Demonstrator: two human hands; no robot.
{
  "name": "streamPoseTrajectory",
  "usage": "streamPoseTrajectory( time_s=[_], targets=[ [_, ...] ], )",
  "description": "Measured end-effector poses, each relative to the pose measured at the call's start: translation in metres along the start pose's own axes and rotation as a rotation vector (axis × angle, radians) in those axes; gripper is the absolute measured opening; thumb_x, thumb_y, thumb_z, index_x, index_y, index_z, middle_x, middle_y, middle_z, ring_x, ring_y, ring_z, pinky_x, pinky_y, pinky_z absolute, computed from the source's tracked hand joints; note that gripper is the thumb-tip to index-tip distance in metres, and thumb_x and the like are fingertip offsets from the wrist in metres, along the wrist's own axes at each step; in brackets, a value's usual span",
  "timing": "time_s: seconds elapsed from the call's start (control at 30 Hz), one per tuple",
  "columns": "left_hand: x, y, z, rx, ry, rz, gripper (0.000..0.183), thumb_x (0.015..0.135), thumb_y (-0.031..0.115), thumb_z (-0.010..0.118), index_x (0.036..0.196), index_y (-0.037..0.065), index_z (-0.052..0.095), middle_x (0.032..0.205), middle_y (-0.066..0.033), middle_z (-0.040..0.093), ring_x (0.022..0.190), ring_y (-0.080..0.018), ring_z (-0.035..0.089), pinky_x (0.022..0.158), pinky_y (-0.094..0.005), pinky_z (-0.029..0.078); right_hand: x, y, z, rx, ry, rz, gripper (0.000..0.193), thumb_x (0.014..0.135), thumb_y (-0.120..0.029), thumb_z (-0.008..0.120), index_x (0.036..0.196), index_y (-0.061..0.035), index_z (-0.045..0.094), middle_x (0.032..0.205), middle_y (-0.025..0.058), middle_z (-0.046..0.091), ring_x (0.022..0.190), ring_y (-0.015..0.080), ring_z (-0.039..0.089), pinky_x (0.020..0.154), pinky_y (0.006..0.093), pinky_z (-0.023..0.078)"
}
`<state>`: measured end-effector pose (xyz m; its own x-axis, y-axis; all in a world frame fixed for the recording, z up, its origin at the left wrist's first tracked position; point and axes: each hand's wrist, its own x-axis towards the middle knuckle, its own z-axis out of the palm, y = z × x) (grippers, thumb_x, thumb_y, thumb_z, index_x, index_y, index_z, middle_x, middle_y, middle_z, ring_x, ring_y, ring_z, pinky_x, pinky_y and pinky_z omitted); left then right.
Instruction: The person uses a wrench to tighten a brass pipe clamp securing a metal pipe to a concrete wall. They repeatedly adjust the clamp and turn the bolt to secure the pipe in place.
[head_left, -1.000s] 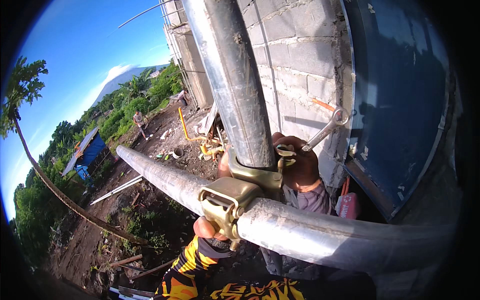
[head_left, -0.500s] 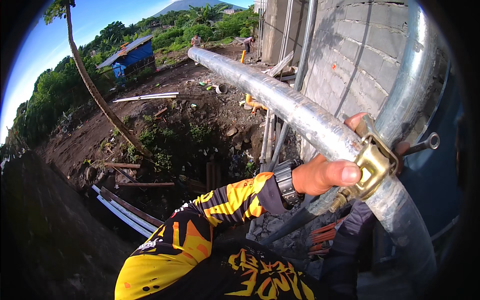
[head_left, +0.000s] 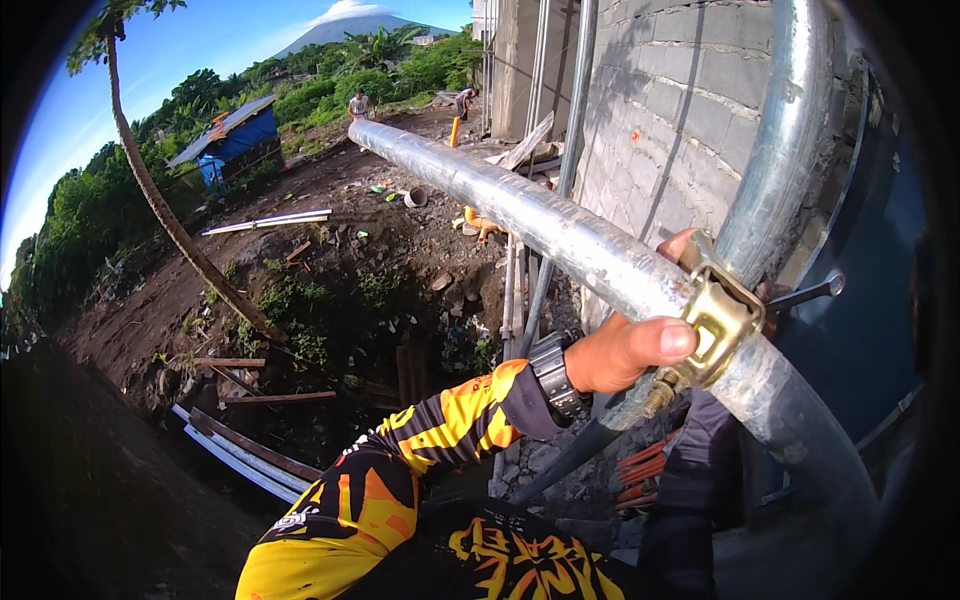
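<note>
A long galvanized scaffold pipe (head_left: 520,205) slants from the far middle to the lower right. Round it sits a brass-coloured scaffold clamp (head_left: 722,325), with a threaded bolt (head_left: 660,393) sticking out below. My left hand (head_left: 615,355), a dark watch on its wrist, is closed around the pipe at the clamp. Its thumb presses by the clamp's near edge and a fingertip shows over the top. Behind the clamp, my right hand (head_left: 768,293) is mostly hidden; a bit of skin shows beside a wrench (head_left: 810,292) whose ring end points right. That hand appears closed on the wrench.
A second upright metal pipe (head_left: 775,160) crosses behind, against a grey block wall (head_left: 690,110). Below lies a dug pit with rubble and planks (head_left: 280,398). A leaning tree trunk (head_left: 165,200) and a blue shed (head_left: 235,145) stand left. Two people are in the distance.
The whole view has shifted, so the pipe, clamp and hands appear slightly further left. My left hand keeps its grip at the clamp, and the wrench still sticks out at the right.
</note>
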<state>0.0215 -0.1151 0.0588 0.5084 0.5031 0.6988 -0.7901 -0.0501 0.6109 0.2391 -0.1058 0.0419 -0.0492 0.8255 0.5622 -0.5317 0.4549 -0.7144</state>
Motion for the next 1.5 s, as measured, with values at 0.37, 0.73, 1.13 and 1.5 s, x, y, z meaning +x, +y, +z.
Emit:
streamPoseTrajectory(
  time_s=[0.37,0.73,1.13,1.5],
  targets=[
    [-0.012,-0.006,-0.028,-0.261,-0.018,0.007,0.107,0.073,0.051,0.076,0.151,0.004,0.021,0.142,-0.0181,0.046,0.126,-0.0290,0.051,0.110,-0.0425,0.038,0.005,0.005,0.024,0.064,-0.081,-0.105,0.027,0.098,-0.024,0.061,0.108,0.0002,0.061,0.088,0.0055,0.063,0.076,0.0133,0.064,0.061,0.0267,0.050],
    [-0.022,0.004,-0.046,-0.256,0.075,0.106,0.092,0.080,0.054,0.065,0.149,0.006,0.028,0.141,-0.0174,0.047,0.126,-0.0274,0.051,0.109,-0.0426,0.037,0.009,-0.005,0.038,0.152,-0.115,-0.130,0.041,0.097,-0.028,0.061,0.116,0.0073,0.055,0.088,0.0086,0.066,0.084,0.0169,0.069,0.070,0.0315,0.058],
    [0.024,0.013,-0.035,-0.124,0.229,0.127,0.079,0.087,0.058,0.052,0.145,0.007,0.036,0.140,-0.0167,0.049,0.125,-0.0256,0.051,0.108,-0.0427,0.036,0.058,-0.003,0.024,-0.163,-0.125,-0.251,0.028,0.095,-0.032,0.067,0.103,-0.0056,0.067,0.090,0.0005,0.066,0.083,0.0092,0.061,0.074,0.0268,0.048],
    [0.054,0.028,0.001,-0.096,0.011,0.109,0.072,0.093,0.058,0.050,0.143,0.007,0.043,0.135,-0.0122,0.055,0.123,-0.0256,0.054,0.106,-0.0433,0.038,0.070,-0.006,0.006,0.250,-0.207,-0.339,0.027,0.092,-0.028,0.067,0.111,-0.0089,0.065,0.108,0.0041,0.068,0.096,0.0158,0.065,0.084,0.0329,0.052]
  ],
)
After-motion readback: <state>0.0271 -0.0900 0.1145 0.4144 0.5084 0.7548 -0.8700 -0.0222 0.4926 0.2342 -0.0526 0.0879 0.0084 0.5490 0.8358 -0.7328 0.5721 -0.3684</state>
